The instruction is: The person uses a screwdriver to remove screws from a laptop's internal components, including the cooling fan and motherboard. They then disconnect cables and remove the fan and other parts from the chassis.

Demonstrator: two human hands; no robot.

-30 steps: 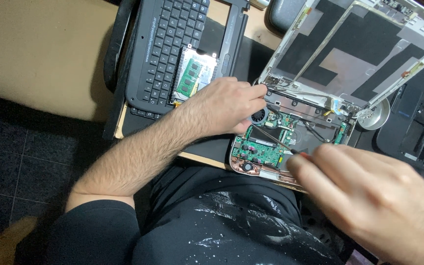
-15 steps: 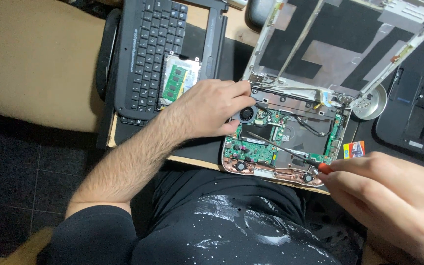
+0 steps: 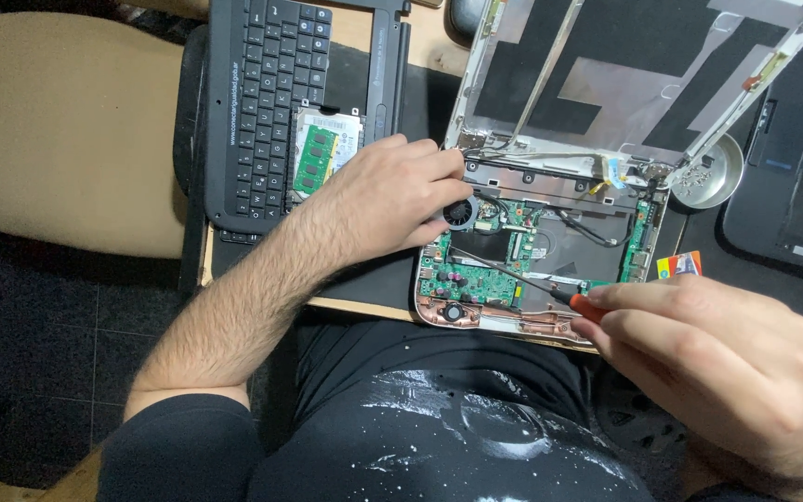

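Several small screws lie in a round metal dish (image 3: 713,177) beside the opened laptop (image 3: 550,251). Left hand (image 3: 392,200) braces its board with fingers curled together; right hand (image 3: 727,363) pinches a screwdriver (image 3: 532,284) there.

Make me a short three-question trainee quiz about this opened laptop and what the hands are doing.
1. True or false: the right hand holds a screwdriver with its tip over the green circuit board.
2. Where does the left hand rest? A) on the loose keyboard B) at the laptop's left edge beside the fan C) in the metal dish
3. What lies in the metal dish?

Key: 1 true; 2 B; 3 small screws.
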